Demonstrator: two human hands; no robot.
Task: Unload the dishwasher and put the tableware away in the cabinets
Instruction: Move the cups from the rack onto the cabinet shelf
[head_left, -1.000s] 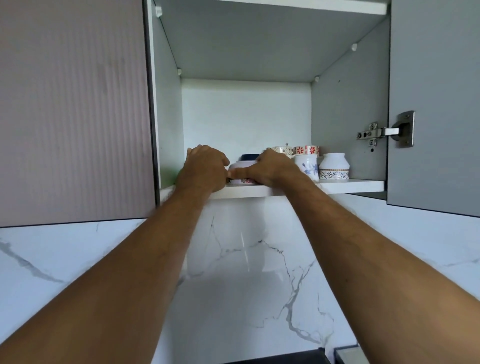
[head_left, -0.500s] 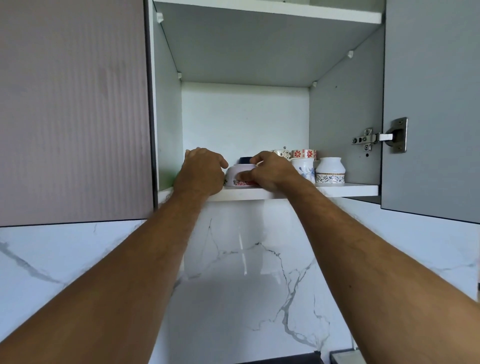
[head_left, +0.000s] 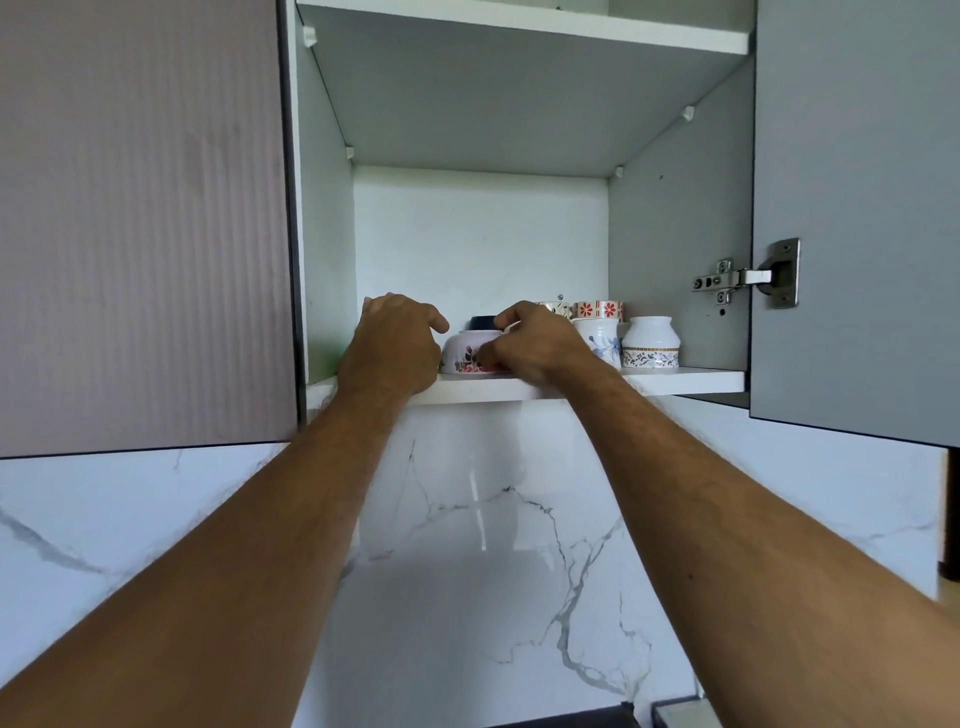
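Partly hidden between the two hands at the centre of the frame, a floral bowl (head_left: 467, 356) sits upside down on the lower cabinet shelf (head_left: 685, 382). Behind it only the top of a dark bowl (head_left: 482, 322) shows. The right hand (head_left: 540, 345) has its fingers curled round the floral bowl's right side; the left hand (head_left: 389, 345) hides the bowl's left edge, and whether its loosely bent fingers touch it cannot be told. Right of centre stand two white patterned jars (head_left: 650, 344), with two red-flowered cups (head_left: 597, 309) half hidden behind them. No writing is readable.
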